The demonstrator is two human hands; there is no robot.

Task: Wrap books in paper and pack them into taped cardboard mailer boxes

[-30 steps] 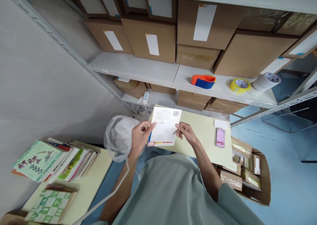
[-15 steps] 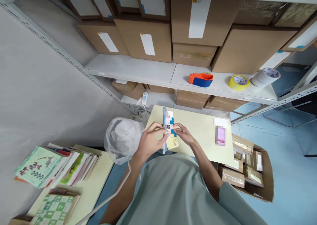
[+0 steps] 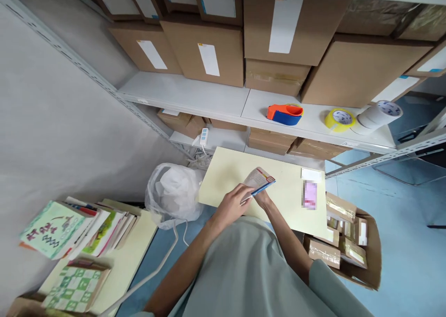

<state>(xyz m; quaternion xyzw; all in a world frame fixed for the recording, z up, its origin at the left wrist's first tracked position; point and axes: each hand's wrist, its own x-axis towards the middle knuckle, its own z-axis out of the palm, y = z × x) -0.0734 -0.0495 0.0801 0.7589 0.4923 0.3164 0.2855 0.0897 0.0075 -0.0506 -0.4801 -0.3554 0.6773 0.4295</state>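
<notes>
A thin book (image 3: 258, 179) with a blue edge is held tilted over the pale yellow table (image 3: 223, 168), a printed side with small text and a red mark facing up. My left hand (image 3: 234, 205) is closed on its near left end, fingers lying over the page. Underneath the book, my right hand (image 3: 264, 200) supports it from the right; most of its fingers are hidden. To the right on the same table lie a pink blurred item (image 3: 309, 194) and a white card (image 3: 311, 175).
A bag-lined bin (image 3: 172, 194) stands left of the table. Stacked books (image 3: 55, 228) fill a side table at lower left. Ahead, shelves hold cartons (image 3: 205, 52), a tape dispenser (image 3: 285, 114) and tape rolls (image 3: 339, 119). An open carton of small boxes (image 3: 374, 252) sits right.
The book has turned from upright, with its blue and yellow cover showing, to tilted rightward with a printed side up. Both hands have shifted slightly right, the right one now beneath it.
</notes>
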